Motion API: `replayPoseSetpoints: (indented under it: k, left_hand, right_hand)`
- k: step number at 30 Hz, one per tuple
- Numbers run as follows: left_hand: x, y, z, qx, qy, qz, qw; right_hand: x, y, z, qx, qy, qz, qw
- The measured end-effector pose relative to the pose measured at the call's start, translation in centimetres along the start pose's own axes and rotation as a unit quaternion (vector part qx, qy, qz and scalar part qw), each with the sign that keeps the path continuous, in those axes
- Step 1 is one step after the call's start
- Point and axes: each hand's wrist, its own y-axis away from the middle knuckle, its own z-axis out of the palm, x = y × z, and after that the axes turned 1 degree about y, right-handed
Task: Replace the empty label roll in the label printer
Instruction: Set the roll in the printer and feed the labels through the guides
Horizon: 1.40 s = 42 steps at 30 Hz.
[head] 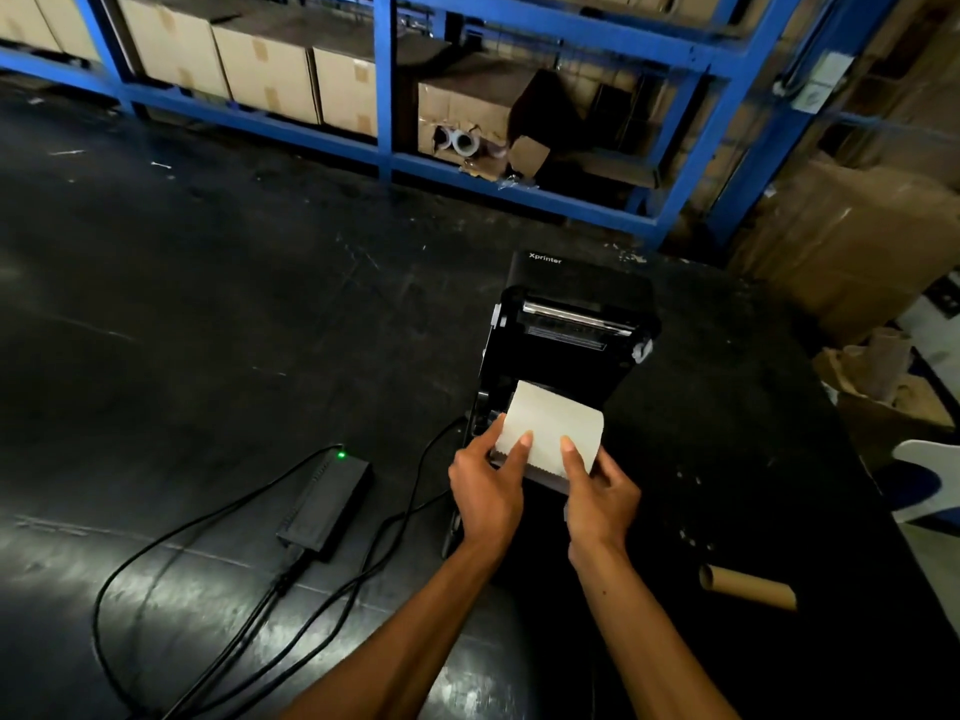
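On the big dark desk (208, 304), bare on the left, the open black plastic label printer (566, 350) sits near the right edge, and the left hand (485, 491) and right hand (602, 493) pinch the white paper label strip (550, 428) over its front.

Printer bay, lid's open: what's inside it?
A white label roll sits in the open printer, its loose end pulled forward by the left hand and right hand. The roll and hands cover the bay floor and feed path.
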Motion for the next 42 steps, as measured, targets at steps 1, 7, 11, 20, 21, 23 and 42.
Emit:
replayPoseSetpoints:
  k: [1,7,11,20,21,23,42]
  left_hand:
    - [0.1,-0.3,0.1,-0.002,0.002,-0.001,1.000]
    - [0.2,-0.8,0.2,0.007,-0.001,-0.016,1.000]
    - [0.4,-0.6,0.2,0.011,-0.004,-0.026,1.000]
    - [0.1,0.0,0.0,0.010,0.011,-0.040,0.999]
    - [0.1,-0.1,0.0,0.010,0.006,-0.038,0.999]
    - [0.1,-0.2,-0.1,0.005,-0.008,-0.038,0.999]
    - [-0.5,-1.3,-0.7,-0.045,-0.147,0.017,0.988]
  right_hand:
    - [-0.1,-0.1,0.2,0.002,-0.002,0.001,1.000]
    - [-0.3,-1.2,0.7,-0.010,0.014,0.004,1.000]
    - [-0.3,-1.5,0.2,-0.025,0.032,0.002,0.999]
    - [-0.5,-1.7,0.0,-0.048,0.064,-0.006,0.997]
    - [-0.4,-1.7,0.2,-0.045,0.064,-0.006,0.997]
    - [-0.3,-1.7,0.4,-0.037,0.060,-0.001,0.998]
    - [0.7,-0.3,1.1,0.009,0.052,-0.011,0.999]
